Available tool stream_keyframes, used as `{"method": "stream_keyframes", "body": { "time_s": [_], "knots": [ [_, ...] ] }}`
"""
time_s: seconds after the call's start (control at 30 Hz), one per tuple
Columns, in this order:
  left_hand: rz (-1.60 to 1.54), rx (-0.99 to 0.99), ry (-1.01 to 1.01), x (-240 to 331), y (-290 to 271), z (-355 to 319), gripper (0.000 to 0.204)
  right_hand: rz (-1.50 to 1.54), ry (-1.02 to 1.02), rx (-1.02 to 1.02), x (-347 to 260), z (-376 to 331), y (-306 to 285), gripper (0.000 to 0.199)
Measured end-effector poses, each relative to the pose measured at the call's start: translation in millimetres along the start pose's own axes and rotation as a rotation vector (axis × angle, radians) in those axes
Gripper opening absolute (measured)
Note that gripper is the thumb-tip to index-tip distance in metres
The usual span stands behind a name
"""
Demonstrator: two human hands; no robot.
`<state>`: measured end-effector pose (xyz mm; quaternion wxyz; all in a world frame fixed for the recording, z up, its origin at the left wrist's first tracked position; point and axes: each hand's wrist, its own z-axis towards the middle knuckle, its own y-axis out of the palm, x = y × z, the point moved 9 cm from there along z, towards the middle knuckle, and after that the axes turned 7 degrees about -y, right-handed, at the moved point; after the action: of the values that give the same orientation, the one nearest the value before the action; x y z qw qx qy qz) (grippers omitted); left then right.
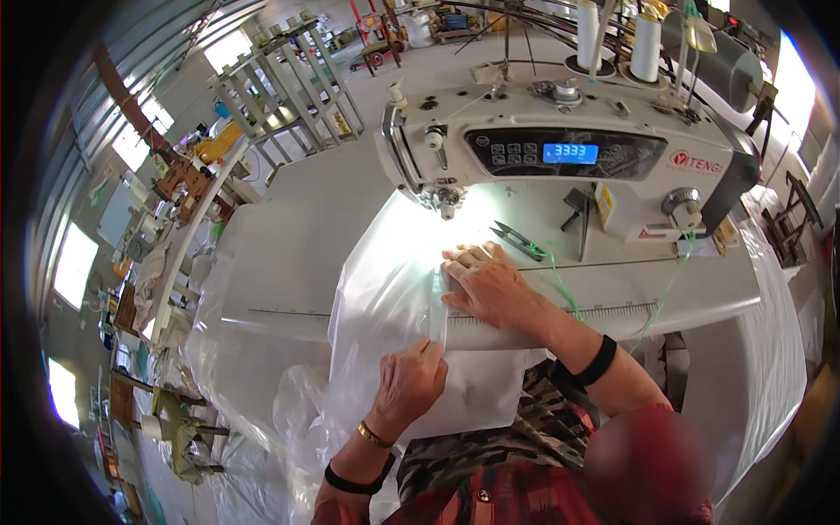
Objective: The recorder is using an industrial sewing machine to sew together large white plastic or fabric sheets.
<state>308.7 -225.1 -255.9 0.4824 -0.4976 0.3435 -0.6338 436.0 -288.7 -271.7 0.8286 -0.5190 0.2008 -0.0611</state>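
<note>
A white translucent plastic sheet [372,306] lies across the sewing machine bed and hangs over its front edge. My left hand [411,385] is closed in a pinch on the folded edge of that sheet, at the table's front. Further in, my right hand [490,284] rests on the sheet's right edge, its fingers slightly bent and apart. Just beyond those fingers is the lit needle area of the sewing machine [446,201]. Thread snips [518,241] with a green cord lie on the bed, to the right of the sheet and beyond my right hand.
White thread cones [645,51] stand behind the machine head. A ruler strip [612,310] runs along the table's front edge. Clear plastic [306,411] hangs at the left front. A metal rack [289,92] and a cluttered bench [188,254] stand further left.
</note>
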Motion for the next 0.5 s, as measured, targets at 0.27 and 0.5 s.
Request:
{"method": "stream_keyframes", "body": {
  "time_s": [0.27, 0.5],
  "knots": [
    [0.025, 0.127, -0.015, -18, 7, 72, 0.007, 0.001, 0.034, -0.023, 6, 1, 7, 0.050],
    [0.005, 0.029, -0.103, -26, 10, 126, 0.013, 0.013, 0.077, 0.019, 12, 6, 4, 0.047]
  ]
}}
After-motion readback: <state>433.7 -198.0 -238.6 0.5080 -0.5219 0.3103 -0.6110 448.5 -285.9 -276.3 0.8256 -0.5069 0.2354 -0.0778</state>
